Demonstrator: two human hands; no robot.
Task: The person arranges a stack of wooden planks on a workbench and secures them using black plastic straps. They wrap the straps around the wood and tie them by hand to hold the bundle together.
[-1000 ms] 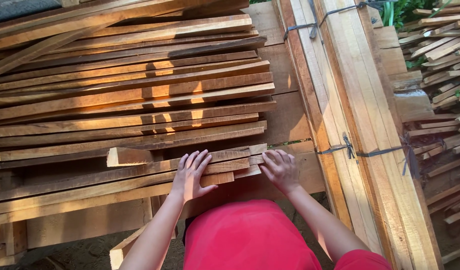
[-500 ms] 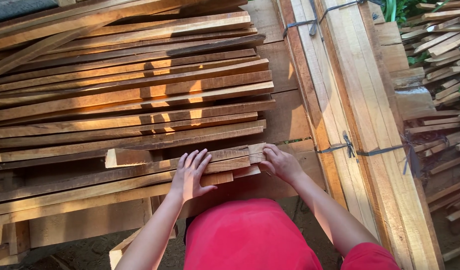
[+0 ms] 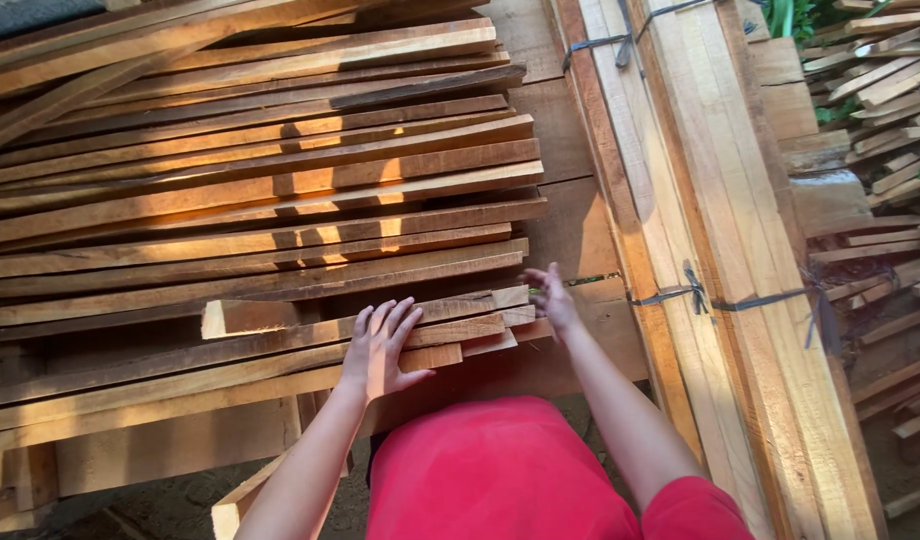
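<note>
My left hand [image 3: 380, 350] lies flat, fingers spread, on top of the near slats [image 3: 280, 350] of the pile. It presses rather than grips; nothing is enclosed in it. My right hand [image 3: 550, 298] is open too, fingers loosely splayed, at the right ends of the same near slats, touching or just off the end grain; I cannot tell which. Neither hand holds anything.

The slats lie in a loose stack [image 3: 260, 200] on the bench [image 3: 570, 230], long axis left to right, ends uneven. A short offcut [image 3: 242, 316] sits on the near layer, left of my left hand. To the right, a strapped bundle [image 3: 710, 250] of longer boards runs away from me, bound by a dark band [image 3: 720, 300]. Further right, a scrap heap [image 3: 880, 100] of thin strips.

Risks as I judge them:
- Near slats overhang the bench edge toward my body; a push from the right end could slide one off the front.
- The layers rest unevenly, so shifting a lower slat may tip the offcut or roll upper slats toward me.
- Rough-sawn ends and edges: splinters likely in bare palms, especially the right hand against end grain.
- Fingers of the left hand could be pinched between slats if the layer shifts under pressure.
</note>
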